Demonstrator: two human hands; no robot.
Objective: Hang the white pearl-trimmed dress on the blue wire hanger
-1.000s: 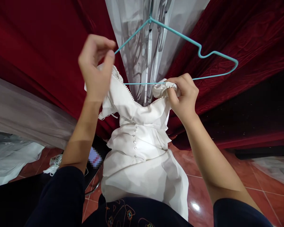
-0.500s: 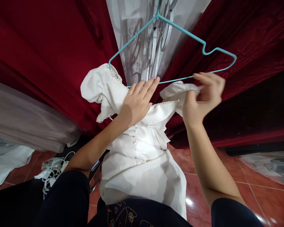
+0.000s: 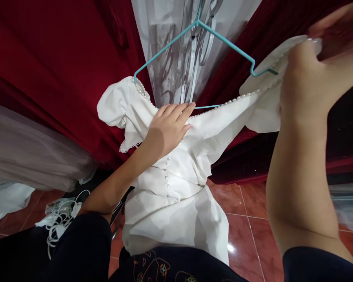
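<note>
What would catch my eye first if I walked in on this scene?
A white dress edged with pearl beads hangs mid-frame from a teal wire hanger, bright against deep red curtains. The left hand lies flat on its neckline, while the right hand stretches the other shoulder up to the hanger's right end. Below, glossy red floor tiles shine.

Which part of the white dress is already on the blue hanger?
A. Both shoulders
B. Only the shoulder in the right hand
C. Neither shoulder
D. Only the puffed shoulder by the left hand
D: the puffed shoulder of the white dress sits over one end of the blue hanger, while the right hand holds the other shoulder beside the hanger's bare end; the left hand lies flat on the bodice.
</note>
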